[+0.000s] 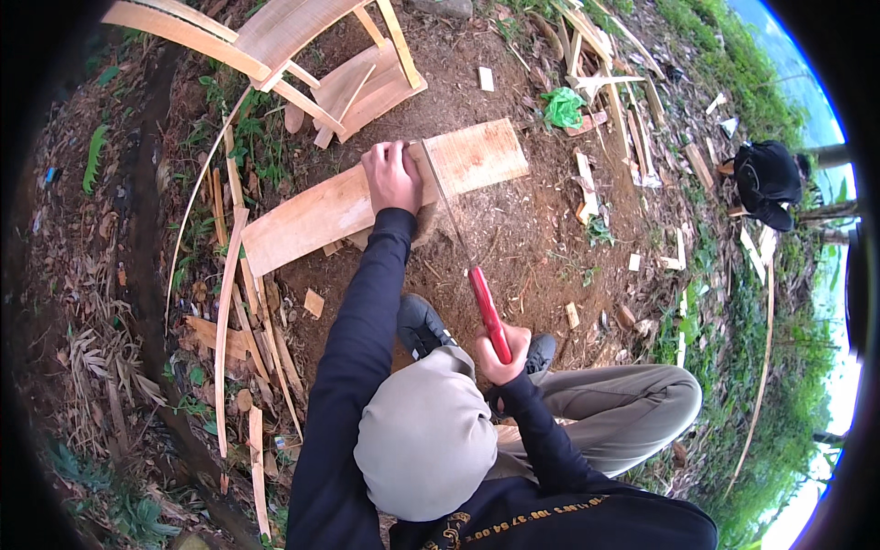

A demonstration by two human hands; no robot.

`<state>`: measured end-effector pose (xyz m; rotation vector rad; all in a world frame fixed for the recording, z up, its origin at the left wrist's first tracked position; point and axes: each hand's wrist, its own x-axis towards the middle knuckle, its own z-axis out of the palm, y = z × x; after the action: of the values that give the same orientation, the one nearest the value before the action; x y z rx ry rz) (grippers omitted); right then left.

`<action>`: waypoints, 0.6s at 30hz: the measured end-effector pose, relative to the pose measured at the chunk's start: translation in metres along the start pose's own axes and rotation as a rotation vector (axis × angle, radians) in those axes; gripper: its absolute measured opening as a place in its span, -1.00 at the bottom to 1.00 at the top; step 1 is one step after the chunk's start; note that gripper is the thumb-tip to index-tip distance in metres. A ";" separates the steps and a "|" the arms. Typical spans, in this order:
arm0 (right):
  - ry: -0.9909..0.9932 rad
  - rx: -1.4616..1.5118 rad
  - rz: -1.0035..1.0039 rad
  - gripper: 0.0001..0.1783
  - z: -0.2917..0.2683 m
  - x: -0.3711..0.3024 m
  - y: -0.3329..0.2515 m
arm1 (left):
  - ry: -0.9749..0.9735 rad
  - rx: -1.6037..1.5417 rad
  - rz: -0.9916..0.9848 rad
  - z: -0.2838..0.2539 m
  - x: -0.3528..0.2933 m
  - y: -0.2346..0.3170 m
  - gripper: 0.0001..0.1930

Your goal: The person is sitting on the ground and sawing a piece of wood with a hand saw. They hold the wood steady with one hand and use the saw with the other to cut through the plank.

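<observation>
A long pale wooden board [312, 211] lies slanted across a support mostly hidden beneath it, its right end farther away. My left hand [392, 179] grips the board near its middle, fingers bent over the far edge. Just right of that hand, the thin blade of a hand saw [484, 298] crosses the board. Its red handle is held in my right hand [503, 356], fingers wrapped around the near end. The blade touches the board, but how deep it has cut I cannot tell.
A wooden frame with curved slats [293, 37] stands at the far left. Long thin strips [229, 339] lie left of the board. Scrap wood [632, 119], a green plastic bag [562, 108] and a black backpack [766, 183] are on the right. My shoes [422, 325] rest close to the board.
</observation>
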<state>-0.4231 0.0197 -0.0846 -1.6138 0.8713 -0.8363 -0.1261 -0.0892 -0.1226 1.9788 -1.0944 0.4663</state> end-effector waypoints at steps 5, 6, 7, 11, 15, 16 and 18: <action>0.045 0.038 -0.083 -0.82 0.046 0.076 0.016 | 0.002 0.003 0.033 0.002 0.005 0.004 -0.88; 0.055 0.089 -0.048 -0.78 0.048 0.091 0.003 | -0.011 0.014 0.019 0.000 0.003 0.002 -0.87; 0.032 0.068 -0.034 -0.79 0.046 0.085 0.003 | -0.021 0.021 0.007 -0.001 0.004 0.001 -0.87; -0.025 -0.017 -0.052 -0.87 0.010 0.003 0.018 | -0.028 0.034 -0.018 -0.005 0.004 -0.005 -0.87; 0.006 -0.034 -0.077 -0.92 0.011 -0.007 0.014 | -0.036 0.032 -0.033 -0.006 0.000 -0.003 -0.86; 0.001 -0.047 -0.115 -0.91 0.017 0.007 0.017 | -0.016 0.033 -0.028 -0.004 0.004 -0.001 -0.86; 0.042 -0.007 -0.091 -0.85 0.032 0.041 0.019 | -0.010 0.022 -0.024 0.000 0.001 0.003 -0.86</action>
<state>-0.3779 -0.0043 -0.1054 -1.6569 0.8362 -0.9348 -0.1280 -0.0912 -0.1203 2.0127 -1.0748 0.4583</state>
